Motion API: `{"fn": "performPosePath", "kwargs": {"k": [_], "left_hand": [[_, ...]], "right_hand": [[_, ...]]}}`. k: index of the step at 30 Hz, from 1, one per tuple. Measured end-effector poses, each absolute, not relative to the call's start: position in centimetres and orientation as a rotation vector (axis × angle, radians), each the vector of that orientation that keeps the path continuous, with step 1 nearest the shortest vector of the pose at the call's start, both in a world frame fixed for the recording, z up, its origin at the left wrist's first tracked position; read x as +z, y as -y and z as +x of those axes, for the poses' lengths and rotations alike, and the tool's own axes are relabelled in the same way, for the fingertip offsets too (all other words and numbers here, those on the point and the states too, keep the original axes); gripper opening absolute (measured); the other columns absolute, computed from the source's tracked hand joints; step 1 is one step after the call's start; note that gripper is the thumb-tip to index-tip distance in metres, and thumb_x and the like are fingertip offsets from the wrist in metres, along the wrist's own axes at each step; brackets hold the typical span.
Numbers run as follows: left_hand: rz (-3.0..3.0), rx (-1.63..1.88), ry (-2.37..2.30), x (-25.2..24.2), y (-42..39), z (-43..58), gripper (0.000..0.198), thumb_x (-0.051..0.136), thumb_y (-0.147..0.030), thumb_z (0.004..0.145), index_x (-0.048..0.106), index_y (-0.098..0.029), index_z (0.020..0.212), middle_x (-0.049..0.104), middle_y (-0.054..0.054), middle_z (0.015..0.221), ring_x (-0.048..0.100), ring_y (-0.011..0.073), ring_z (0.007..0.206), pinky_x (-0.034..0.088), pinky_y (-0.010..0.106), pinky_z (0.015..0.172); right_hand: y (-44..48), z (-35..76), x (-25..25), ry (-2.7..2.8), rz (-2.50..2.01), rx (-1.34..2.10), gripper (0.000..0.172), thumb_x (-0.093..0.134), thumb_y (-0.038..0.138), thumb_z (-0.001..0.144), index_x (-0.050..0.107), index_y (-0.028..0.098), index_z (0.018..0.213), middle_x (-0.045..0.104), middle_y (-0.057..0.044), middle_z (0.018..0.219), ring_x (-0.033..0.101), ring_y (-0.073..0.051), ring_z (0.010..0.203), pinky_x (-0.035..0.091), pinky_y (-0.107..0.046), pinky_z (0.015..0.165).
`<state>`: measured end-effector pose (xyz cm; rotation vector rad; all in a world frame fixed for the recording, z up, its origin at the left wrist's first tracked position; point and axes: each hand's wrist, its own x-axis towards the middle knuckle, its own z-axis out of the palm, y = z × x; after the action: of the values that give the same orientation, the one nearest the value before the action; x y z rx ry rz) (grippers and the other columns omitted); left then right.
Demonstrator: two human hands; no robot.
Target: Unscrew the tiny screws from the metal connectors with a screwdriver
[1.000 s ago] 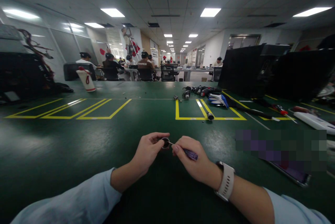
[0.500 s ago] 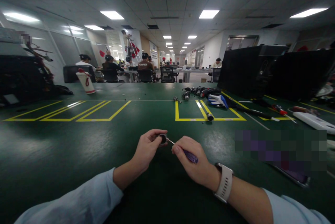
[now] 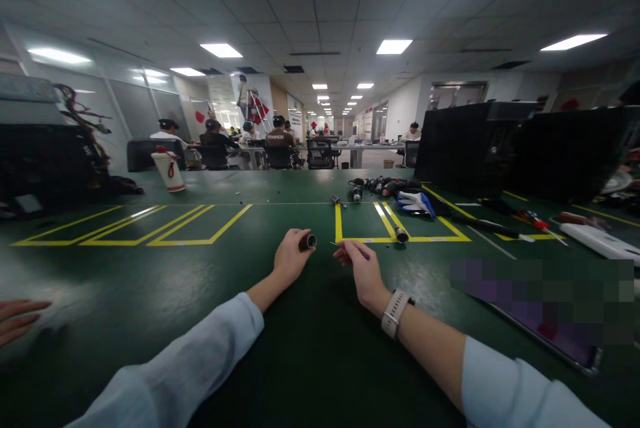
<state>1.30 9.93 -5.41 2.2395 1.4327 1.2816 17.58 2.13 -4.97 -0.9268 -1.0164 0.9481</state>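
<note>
Your left hand grasps a tube, mouth beyond the fingers seemingly for access; your right hand pinches a screwdriver

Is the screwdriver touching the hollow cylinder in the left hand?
Apart. The head view shows a strip of green tabletop between the tip of the screwdriver, held in the right hand, and the open end of the hollow cylinder.
</note>
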Motion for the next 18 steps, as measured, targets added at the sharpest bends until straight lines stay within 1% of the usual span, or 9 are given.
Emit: {"fn": "performPosePath", "kwargs": {"k": [5,8,12,14,18], "left_hand": [[2.282,1.255,-1.49,-5.1,-11.6,2.1,0.021,0.07,-0.018,0.062,0.061,-0.017,0.081,0.055,0.004,0.087,0.054,0.0211,0.085,0.044,0.034,0.076],[2.28,1.239,-1.479,-5.2,-12.4,2.2,0.026,0.074,-0.02,0.057,0.057,-0.018,0.077,0.055,0.002,0.081,0.053,0.0206,0.082,0.042,0.033,0.075],[2.234,1.181,-1.425,-5.6,-12.9,2.0,0.025,0.069,-0.027,0.063,0.052,-0.017,0.079,0.055,-0.001,0.07,0.052,0.0165,0.066,0.041,0.029,0.062],[2.23,1.15,-1.365,-5.7,-13.0,1.9,0.022,0.067,-0.028,0.065,0.053,-0.017,0.079,0.056,-0.002,0.07,0.052,0.0153,0.065,0.041,0.027,0.06],[2.247,1.09,-1.207,-5.8,-12.9,1.8,0.019,0.064,-0.031,0.067,0.053,-0.016,0.069,0.055,-0.002,0.065,0.051,0.0131,0.061,0.04,0.024,0.057]], "right_hand": [[-3.8,17.3,-5.3,0.98,-0.904,0.933,0.014,0.055,0.03,0.075,0.057,0.019,0.083,0.06,0.0,0.068,0.056,-0.015,0.065,0.044,-0.029,0.06],[-4.1,17.2,-5.2,0.992,-0.883,0.927,0.011,0.055,0.029,0.074,0.054,0.02,0.08,0.059,0.001,0.069,0.056,-0.015,0.066,0.045,-0.028,0.062],[-3.9,17.1,-5.0,1.053,-0.851,0.957,0.009,0.054,0.028,0.075,0.052,0.02,0.074,0.06,0.0,0.068,0.056,-0.014,0.066,0.045,-0.028,0.063],[-3.6,17.0,-4.9,1.097,-0.837,0.99,0.01,0.054,0.029,0.076,0.053,0.019,0.073,0.061,0.0,0.068,0.057,-0.015,0.066,0.045,-0.028,0.063],[-3.1,16.8,-4.9,1.164,-0.823,1.025,0.014,0.055,0.031,0.076,0.055,0.019,0.071,0.062,-0.001,0.066,0.057,-0.015,0.064,0.044,-0.028,0.062]]}}
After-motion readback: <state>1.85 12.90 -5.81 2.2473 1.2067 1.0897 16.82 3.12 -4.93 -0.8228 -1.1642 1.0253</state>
